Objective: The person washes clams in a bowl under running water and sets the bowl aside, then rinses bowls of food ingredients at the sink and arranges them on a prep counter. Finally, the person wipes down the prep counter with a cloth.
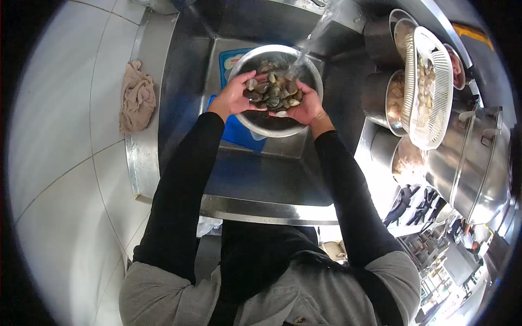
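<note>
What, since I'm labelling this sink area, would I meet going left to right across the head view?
Crumpled beige-brown cloth, bare left hand, cupped pile of grey-brown shellfish, bare right hand, white slatted plastic basket.

Bowl bottom largely hidden behind shellfish; water stream blurred.

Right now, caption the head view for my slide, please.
Left grip and right grip cradle shellfish over a metal bowl in the sink as water streams down.
</note>
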The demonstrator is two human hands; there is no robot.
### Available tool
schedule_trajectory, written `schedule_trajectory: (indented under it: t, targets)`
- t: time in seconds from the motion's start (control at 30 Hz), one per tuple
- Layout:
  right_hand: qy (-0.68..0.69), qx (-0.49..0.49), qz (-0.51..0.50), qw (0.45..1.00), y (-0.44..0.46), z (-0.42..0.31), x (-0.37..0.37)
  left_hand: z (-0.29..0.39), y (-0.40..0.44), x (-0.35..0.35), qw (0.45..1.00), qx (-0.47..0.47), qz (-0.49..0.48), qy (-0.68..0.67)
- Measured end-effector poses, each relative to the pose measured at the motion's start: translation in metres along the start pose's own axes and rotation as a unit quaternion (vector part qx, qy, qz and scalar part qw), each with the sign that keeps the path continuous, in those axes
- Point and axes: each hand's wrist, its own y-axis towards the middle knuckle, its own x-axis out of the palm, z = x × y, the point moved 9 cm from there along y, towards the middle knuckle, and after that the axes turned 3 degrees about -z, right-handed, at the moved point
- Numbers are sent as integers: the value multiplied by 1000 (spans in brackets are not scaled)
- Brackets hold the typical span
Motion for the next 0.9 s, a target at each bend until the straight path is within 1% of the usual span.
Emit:
schedule_trajectory:
  t: [0.07, 0.13, 0.23, 0.3, 0.33, 0.43, 0.5, 0.53, 0.57, 0.6, 0.63, 0.67, 0.7, 0.73, 0.77, 0.8, 0.83, 0.87, 0.9]
  targets:
    - [2, 5, -42, 999, -8, -1, 8, 0, -7, 9, 999, 18, -49, -8]
    - [6, 6, -51, 999, -9, -2, 5, 1, -14, 20, 995, 21, -90, -35]
    - [4, 8, -59, 998, -18, -2, 11, -2, -18, 20, 993, 11, -96, -69]
    - [3, 15, -81, 997, -22, -3, 14, 0, -25, 29, 987, 11, -144, -73]
    - [6, 18, -82, 996, -24, -2, 15, 0, -30, 34, 983, 10, -168, -76]
    - [11, 20, -84, 996, -26, -1, 16, 1, -33, 33, 986, 19, -153, -69]
    - [7, 11, -81, 997, -25, -3, 16, 3, -33, 38, 979, 12, -199, -51]
    - [-54, 4, -45, 998, -24, -5, 10, 4, -34, 41, 974, 9, -223, -42]
    - [-116, -3, -9, 993, -24, -10, 4, 10, -23, 27, 987, 47, -124, 94]
    - [-178, -12, 28, 983, -23, -17, -2, 20, -16, 25, 970, 85, -21, 226]
    - [-251, -46, 134, 957, -22, -29, -16, 34, -14, 19, 925, 119, 81, 351]
    - [-320, -79, 238, 914, -22, -41, -27, 48, 14, -3, 862, 195, 82, 461]
    - [-384, -112, 336, 853, -23, -58, -35, 53, 31, -14, 853, 202, 106, 469]
    - [-327, -176, 284, 884, 4, -72, -75, 57, 47, -19, 844, 209, 131, 476]
    - [-356, -190, 294, 867, 17, -76, -92, 62, 61, -20, 836, 215, 154, 482]
    - [-386, -203, 303, 848, 31, -80, -103, 54, 63, -8, 885, 215, 109, 399]
    - [-414, -213, 312, 828, 38, -80, -86, 46, 82, -19, 905, 169, 115, 372]
    - [-367, -137, 322, 862, 43, -68, -81, 46, 100, -23, 915, 166, 99, 354]
    - [-356, -120, 315, 872, 50, -63, -78, 40, 115, -31, 925, 158, 84, 336]
